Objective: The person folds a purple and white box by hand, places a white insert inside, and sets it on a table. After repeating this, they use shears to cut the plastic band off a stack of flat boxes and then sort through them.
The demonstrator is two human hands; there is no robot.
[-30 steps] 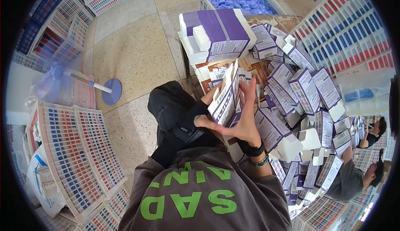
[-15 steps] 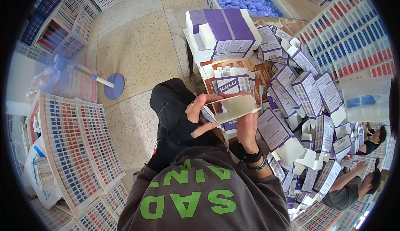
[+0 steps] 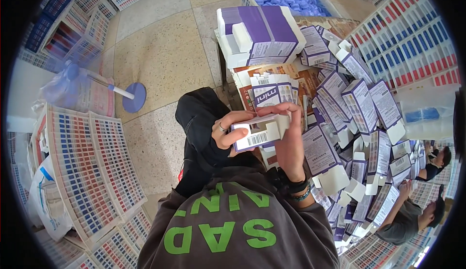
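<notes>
Between my hands, above my lap, is a white and purple carton (image 3: 262,137) with a barcode on the side toward me and an end with its flaps up. My left hand (image 3: 227,130) grips its left end, thumb on the near face and fingers behind. My right hand (image 3: 291,140) is wrapped round the right end, fingers bent over the flaps. Just beyond, flat unfolded cartons (image 3: 273,92) lie stacked on the table. To the right is a heap of formed purple and white cartons (image 3: 335,96), several with open flaps.
A large purple and white box (image 3: 264,33) stands at the table's far edge, with a crate of blue-violet pieces (image 3: 289,2) behind it. White crates with red and blue parts (image 3: 87,167) stack up at left. A round-based stand (image 3: 134,97) is on the floor. Two people (image 3: 412,215) sit at far right.
The carton has turned so its barcode side faces me, and its wide opening no longer shows. My right hand's fingers have closed over its right end.
</notes>
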